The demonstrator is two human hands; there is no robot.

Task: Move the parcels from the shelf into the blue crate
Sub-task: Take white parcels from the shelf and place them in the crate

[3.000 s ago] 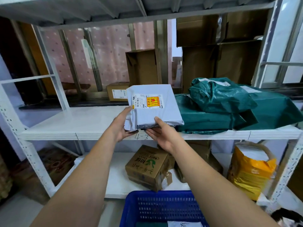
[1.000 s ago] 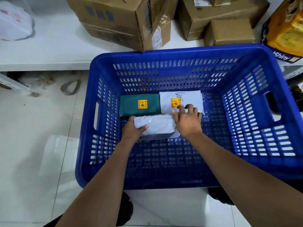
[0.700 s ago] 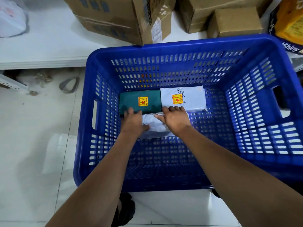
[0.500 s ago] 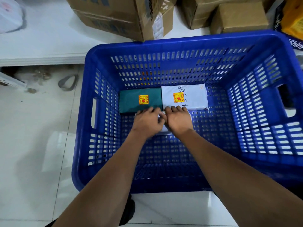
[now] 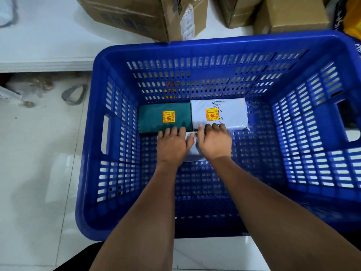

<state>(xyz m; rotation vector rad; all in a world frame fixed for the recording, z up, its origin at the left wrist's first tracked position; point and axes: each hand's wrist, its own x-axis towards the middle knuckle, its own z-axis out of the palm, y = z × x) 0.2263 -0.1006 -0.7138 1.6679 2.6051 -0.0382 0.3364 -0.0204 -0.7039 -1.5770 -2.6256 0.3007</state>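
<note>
The blue crate [image 5: 93, 173] stands on the floor below me. On its bottom, against the far wall, lie a green parcel [image 5: 154, 116] and a white parcel [image 5: 230, 114], side by side, each with a yellow and red sticker. Just in front of them lies a light grey parcel [image 5: 192, 151], almost covered by my hands. My left hand [image 5: 171, 146] and my right hand [image 5: 214, 142] rest flat on top of it, side by side, fingers pointing at the two far parcels.
The lowest white shelf board [image 5: 45, 45] runs behind the crate, carrying several cardboard boxes [image 5: 148, 14]. A yellow bag [image 5: 353, 16] shows at the top right. White tiled floor [image 5: 39, 173] lies left of the crate, with a grey loop [image 5: 74, 94] and debris.
I took the light grey parcel off the shelf and lowered it into the crate. In the last second my hands slid from its edges onto its top, pushing it toward the far parcels.
</note>
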